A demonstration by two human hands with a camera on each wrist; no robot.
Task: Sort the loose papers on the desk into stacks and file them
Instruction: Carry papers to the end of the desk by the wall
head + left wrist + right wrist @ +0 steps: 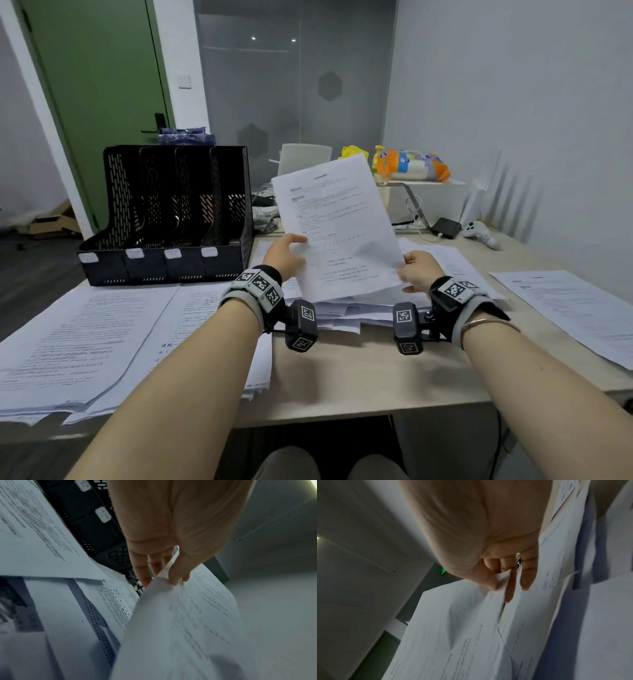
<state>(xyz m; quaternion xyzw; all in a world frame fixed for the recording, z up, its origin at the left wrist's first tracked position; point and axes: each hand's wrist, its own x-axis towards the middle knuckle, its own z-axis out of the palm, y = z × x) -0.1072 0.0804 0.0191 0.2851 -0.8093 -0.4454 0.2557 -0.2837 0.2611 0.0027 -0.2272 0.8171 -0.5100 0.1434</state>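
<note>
Both hands, left hand (286, 255) and right hand (418, 270), pinch one raised sheet (337, 226) by its edges above the bench's loose pile (346, 313); thin grip, may slip or crease.

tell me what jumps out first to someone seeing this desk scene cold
The eye lands on the white printed sheet raised at the centre of the desk, pinched at its left edge by the left hand and at its right edge by the right hand. Next comes the black perforated four-slot file rack standing at the far left of the desk. Flat stacks of printed papers cover the pale wooden desk around it.
</note>
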